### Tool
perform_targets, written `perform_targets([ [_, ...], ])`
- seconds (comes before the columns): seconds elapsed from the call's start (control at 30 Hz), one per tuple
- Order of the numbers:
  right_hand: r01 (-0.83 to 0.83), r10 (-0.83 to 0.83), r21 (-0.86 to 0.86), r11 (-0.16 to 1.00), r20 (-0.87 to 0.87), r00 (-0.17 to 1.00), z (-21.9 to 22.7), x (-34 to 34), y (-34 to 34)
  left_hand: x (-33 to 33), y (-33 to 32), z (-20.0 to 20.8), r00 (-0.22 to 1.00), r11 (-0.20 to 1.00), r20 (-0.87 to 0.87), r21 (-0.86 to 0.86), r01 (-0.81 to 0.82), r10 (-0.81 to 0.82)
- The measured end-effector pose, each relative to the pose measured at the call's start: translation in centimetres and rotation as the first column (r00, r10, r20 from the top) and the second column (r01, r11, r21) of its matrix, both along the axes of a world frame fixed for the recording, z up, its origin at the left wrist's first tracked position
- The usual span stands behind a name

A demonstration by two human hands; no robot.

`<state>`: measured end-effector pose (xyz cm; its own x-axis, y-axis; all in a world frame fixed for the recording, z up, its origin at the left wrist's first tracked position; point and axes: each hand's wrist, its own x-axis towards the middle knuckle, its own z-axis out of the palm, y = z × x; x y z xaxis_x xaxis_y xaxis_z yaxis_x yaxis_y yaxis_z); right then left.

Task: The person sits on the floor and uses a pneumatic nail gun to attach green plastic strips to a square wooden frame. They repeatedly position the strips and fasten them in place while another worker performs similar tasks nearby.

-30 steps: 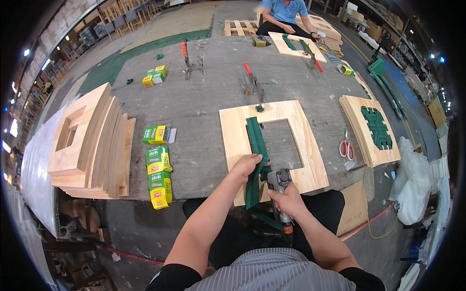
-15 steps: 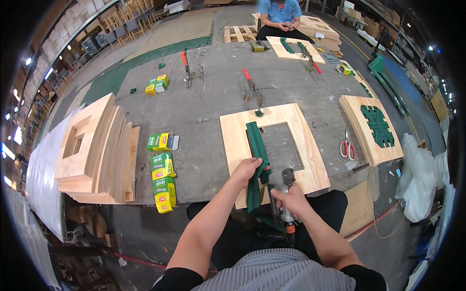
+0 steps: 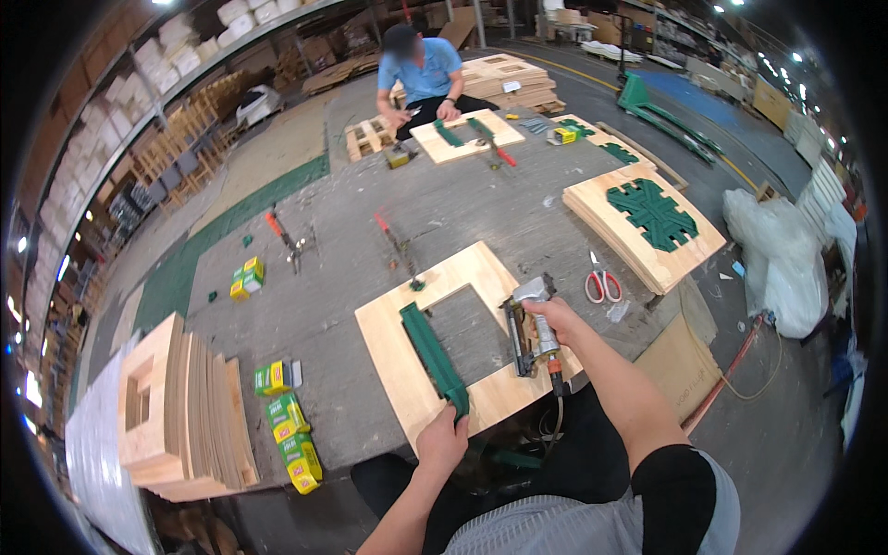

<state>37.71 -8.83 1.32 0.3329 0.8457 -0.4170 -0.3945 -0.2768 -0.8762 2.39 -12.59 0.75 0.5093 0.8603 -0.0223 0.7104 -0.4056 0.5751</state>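
A wooden panel with a rectangular cut-out point(image 3: 390, 356) lies at the near edge of the table. Along the left side of its opening runs a green webbing strap point(image 3: 427, 347). My left hand point(image 3: 442, 439) is closed on the strap's near end, at the panel's front edge. In my right hand point(image 3: 557, 319) is a grey pneumatic staple gun point(image 3: 534, 319), held above the right side of the panel, apart from the strap. An air hose point(image 3: 559, 412) hangs from its handle. Beyond the panel's far edge lies a red-handled tool point(image 3: 400, 248).
Left stands a stack of wooden panels point(image 3: 153, 388), with green-and-yellow boxes point(image 3: 289, 418) beside it. Scissors point(image 3: 601, 285) and a panel stack with green webbing pieces point(image 3: 592, 217) are at right. A co-worker point(image 3: 425, 79) sits across the table near another panel point(image 3: 439, 148).
My left hand has slid to the strap's near end, and the strap now lies along the panel. The staple gun has moved away to the right. My view has turned toward the right.
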Motion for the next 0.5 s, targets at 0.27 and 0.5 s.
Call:
perform_targets([
  [0.27,0.022,0.439,-0.527,0.850,0.730,0.524,1.2,1.2,1.1,0.0,-1.8,0.7,0.925,0.990,-0.354,0.000,0.144,-0.135],
  [0.5,0.365,0.032,-0.133,0.922,0.962,0.272,-0.6,10.4,-3.3,-0.1,-0.1,-0.5,0.985,0.986,0.057,-0.023,0.163,-0.162],
])
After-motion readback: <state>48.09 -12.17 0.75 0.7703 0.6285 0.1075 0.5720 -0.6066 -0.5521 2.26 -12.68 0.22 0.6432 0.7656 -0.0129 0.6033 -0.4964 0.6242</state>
